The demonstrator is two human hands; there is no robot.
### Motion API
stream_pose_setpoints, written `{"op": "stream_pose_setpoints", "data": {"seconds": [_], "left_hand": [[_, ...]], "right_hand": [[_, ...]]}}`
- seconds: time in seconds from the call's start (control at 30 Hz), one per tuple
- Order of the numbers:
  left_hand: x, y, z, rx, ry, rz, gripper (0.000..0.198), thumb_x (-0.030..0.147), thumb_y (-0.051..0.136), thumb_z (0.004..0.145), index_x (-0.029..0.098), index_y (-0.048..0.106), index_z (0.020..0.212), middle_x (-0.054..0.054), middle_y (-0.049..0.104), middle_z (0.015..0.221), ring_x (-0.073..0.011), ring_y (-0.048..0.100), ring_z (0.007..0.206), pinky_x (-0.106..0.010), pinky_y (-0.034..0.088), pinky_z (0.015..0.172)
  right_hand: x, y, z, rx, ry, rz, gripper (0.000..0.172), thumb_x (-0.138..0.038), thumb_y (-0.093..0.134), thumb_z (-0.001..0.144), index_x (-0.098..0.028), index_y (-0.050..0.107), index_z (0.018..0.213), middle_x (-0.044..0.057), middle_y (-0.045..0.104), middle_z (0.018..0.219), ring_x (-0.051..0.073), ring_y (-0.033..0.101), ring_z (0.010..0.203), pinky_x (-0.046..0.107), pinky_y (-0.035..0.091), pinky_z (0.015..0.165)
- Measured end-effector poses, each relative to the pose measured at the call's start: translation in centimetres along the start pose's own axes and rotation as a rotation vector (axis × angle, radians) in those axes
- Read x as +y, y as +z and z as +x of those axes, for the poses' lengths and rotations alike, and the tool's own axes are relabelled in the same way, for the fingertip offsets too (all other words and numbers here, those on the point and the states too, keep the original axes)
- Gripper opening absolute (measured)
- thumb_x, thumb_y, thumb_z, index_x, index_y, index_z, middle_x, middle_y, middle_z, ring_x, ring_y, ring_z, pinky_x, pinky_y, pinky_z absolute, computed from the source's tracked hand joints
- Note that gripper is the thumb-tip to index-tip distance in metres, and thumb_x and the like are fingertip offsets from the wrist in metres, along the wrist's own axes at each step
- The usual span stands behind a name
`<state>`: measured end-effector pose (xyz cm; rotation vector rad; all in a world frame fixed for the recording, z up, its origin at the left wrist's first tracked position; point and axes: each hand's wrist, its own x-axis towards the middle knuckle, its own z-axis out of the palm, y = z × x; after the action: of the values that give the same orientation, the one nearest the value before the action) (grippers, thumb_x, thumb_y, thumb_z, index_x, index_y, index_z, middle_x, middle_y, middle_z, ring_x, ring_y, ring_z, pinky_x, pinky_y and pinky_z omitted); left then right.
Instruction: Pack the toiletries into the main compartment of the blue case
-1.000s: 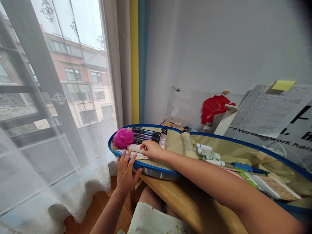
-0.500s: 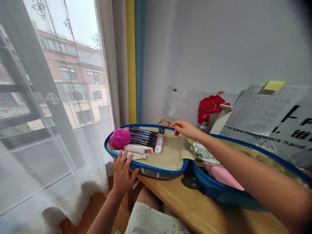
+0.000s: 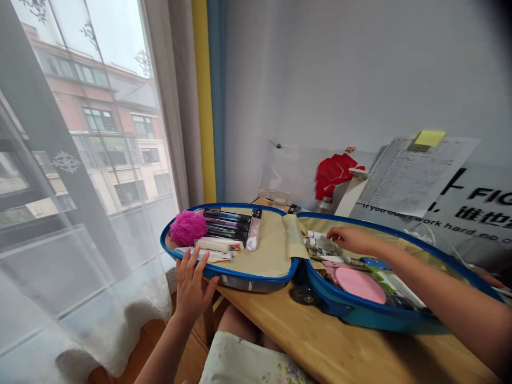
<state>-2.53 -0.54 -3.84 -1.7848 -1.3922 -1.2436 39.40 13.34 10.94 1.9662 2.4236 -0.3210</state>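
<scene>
A small blue-rimmed suitcase lies open on a wooden table, its lid half [image 3: 272, 226] to the left. My left hand [image 3: 194, 282] rests on this half's near rim, fingers spread, holding nothing. Beside those fingertips are a pink bath puff [image 3: 188, 228], a pack of dark toothbrushes [image 3: 228, 226], a cream-coloured tube [image 3: 213, 245] and white packets [image 3: 206, 254]. My right hand [image 3: 348, 239] hovers over the suitcase's other half [image 3: 360, 314], its fingers loosely bent with no object visible in them. White-capped tubes [image 3: 317, 234] are just left of its fingertips; a pink oval item [image 3: 360, 285] lies nearer me.
The wooden table [image 3: 288, 330] runs along the near side, with a suitcase wheel [image 3: 304, 294] over it. Behind stand a bottle [image 3: 325, 205] and a clipboard with papers [image 3: 416, 173]. A sheer curtain [image 3: 120, 298] hangs at the left.
My right hand has moved from above the lid half, rightward and down over the other half. My left hand stays on the rim. The view has turned slightly right.
</scene>
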Motion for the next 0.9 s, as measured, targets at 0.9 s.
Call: {"op": "stream_pose_setpoints", "data": {"seconds": [0.9], "left_hand": [[0.1, 0.1, -0.1, 0.001, -0.013, -0.002, 0.059, 0.033, 0.048, 0.091, 0.02, 0.029, 0.146, -0.015, 0.033, 0.149, -0.0317, 0.021, 0.142, -0.053, 0.018, 0.113]], "right_hand": [[1.0, 0.8, -0.2, -0.443, -0.105, -0.001, 0.024, -0.026, 0.061, 0.084, -0.014, 0.064, 0.104, 0.003, 0.066, 0.105, 0.018, 0.061, 0.1, 0.039, 0.045, 0.093]]}}
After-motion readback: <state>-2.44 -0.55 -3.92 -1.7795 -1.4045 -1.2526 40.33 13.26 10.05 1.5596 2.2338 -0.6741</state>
